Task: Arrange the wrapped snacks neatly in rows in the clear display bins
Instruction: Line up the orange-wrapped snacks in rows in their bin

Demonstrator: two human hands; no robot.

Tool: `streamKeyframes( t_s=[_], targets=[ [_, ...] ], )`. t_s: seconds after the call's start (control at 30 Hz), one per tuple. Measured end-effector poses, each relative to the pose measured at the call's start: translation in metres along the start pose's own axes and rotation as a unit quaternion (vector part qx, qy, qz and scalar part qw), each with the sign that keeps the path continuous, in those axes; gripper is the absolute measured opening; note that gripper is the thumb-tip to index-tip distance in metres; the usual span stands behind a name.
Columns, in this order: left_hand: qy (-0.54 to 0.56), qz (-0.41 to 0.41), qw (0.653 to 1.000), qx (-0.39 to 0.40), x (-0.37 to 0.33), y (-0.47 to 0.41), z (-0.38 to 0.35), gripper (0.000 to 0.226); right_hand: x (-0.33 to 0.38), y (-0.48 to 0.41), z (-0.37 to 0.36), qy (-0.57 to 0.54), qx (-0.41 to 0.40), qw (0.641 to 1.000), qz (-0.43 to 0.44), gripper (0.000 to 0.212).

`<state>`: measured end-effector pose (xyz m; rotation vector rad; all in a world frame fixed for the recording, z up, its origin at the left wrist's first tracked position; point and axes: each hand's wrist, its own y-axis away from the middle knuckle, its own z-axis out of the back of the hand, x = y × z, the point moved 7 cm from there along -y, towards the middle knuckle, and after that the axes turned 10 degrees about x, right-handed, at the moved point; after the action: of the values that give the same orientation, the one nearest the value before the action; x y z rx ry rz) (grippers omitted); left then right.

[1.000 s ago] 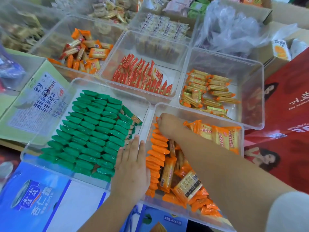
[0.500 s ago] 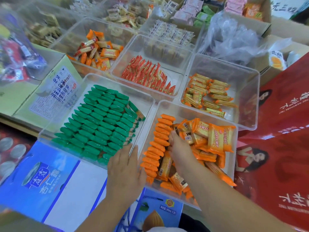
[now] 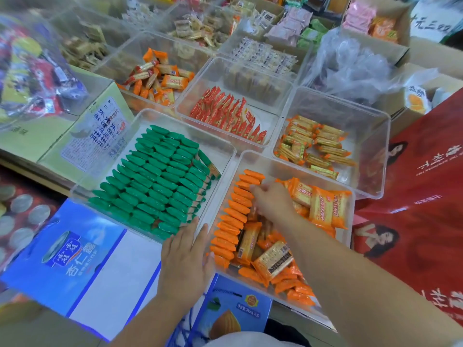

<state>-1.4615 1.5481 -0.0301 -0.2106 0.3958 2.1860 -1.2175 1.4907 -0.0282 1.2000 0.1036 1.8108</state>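
The orange snacks (image 3: pixel 271 259) lie in the near right clear bin (image 3: pixel 295 169). Along the bin's left wall one row (image 3: pixel 235 214) stands on edge, packed tight from the far end to the near end. The rest is a loose pile (image 3: pixel 318 206) that fills the middle and right of the bin, with packets lying flat and crossed.

The right hand (image 3: pixel 271 201) reaches into the bin at the far end of that row, its fingers bent down among the packets; whether it pinches one cannot be told from here. The left hand (image 3: pixel 186 251) lies flat, fingers straight, against the bin's near left corner, seemingly to steady it.

The step in hand looks like starting a second row beside the first. The next move would call for taking one packet from the pile, turning it on edge and setting it snug against the finished row without tipping that row over.

To the left, green snacks (image 3: pixel 160 181) fill a neighbouring bin (image 3: pixel 188 128) in tidy rows. A blue box (image 3: pixel 75 251) lies nearer.
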Motion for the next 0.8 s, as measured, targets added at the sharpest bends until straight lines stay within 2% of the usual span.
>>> streamKeyframes(
  t_s=[0.07, 0.1, 0.17, 0.23, 0.3, 0.47, 0.53, 0.7, 0.8],
  targets=[
    [0.007, 0.000, 1.000, 0.005, 0.001, 0.000, -0.001, 0.060, 0.017, -0.004, 0.019, 0.094, -0.066, 0.991, 0.068, 0.031],
    [0.013, 0.002, 1.000, 0.008, 0.002, 0.000, -0.002, 0.060, 0.023, -0.009, 0.022, 0.123, -0.071, 0.986, 0.082, 0.035],
    [0.025, 0.003, 1.000, 0.013, 0.004, 0.000, -0.004, 0.061, 0.027, -0.025, 0.016, 0.182, -0.023, 0.980, 0.073, 0.045],
    [0.029, 0.005, 0.999, 0.020, 0.005, -0.001, -0.005, 0.061, 0.025, -0.036, 0.000, 0.217, 0.049, 0.974, 0.053, 0.039],
    [0.031, 0.007, 0.999, 0.024, 0.006, -0.001, -0.006, 0.061, 0.025, -0.041, -0.010, 0.200, 0.081, 0.975, 0.058, 0.038],
    [0.036, 0.011, 0.999, 0.020, 0.005, -0.001, -0.004, 0.057, 0.029, -0.040, -0.004, 0.152, 0.113, 0.978, 0.090, 0.055],
    [0.033, 0.014, 0.999, 0.024, 0.003, -0.001, -0.002, 0.054, 0.030, -0.030, 0.006, 0.161, 0.100, 0.975, 0.118, 0.053],
    [0.027, 0.039, 0.998, 0.039, -0.006, 0.000, 0.006, 0.060, 0.011, 0.043, 0.025, 0.215, -0.013, 0.959, 0.184, 0.033],
    [0.011, 0.020, 0.999, 0.025, -0.025, 0.002, 0.017, 0.066, -0.023, 0.087, 0.026, 0.288, -0.010, 0.940, 0.185, 0.028]
  ],
)
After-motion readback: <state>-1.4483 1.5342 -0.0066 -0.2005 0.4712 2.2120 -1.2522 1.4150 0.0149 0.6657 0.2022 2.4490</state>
